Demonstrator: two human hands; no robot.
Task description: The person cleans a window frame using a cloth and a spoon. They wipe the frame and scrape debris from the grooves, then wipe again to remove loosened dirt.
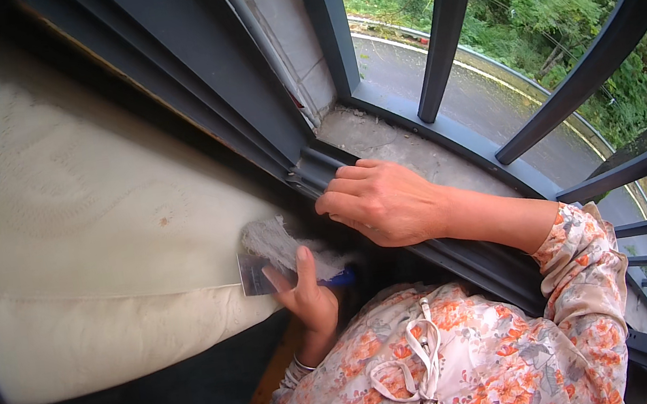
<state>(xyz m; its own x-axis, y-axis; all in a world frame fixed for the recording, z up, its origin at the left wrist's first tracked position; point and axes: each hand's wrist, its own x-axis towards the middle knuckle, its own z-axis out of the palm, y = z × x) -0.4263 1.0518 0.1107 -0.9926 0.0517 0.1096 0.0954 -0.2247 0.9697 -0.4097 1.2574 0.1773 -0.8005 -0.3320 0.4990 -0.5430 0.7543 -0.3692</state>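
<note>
My left hand (311, 303) holds a scraper with a wide flat metal blade (252, 274) and a blue handle (341, 277). A frayed grey cloth (270, 238) is bunched against the scraper in the same hand, with my thumb pointing up beside it. Over the dark metal window track (319, 166), my right hand (388, 202) lies with its knuckles up and its fingers curled over the inner edge. Its fingertips are hidden, so anything under them cannot be seen.
A cream padded surface (83, 191) with brown stains spreads at left. Beyond the track are a dusty concrete ledge (376, 134) and dark metal railing bars (448, 32); a road (397, 63) and trees lie outside. A dark window panel (175, 56) stands upper left.
</note>
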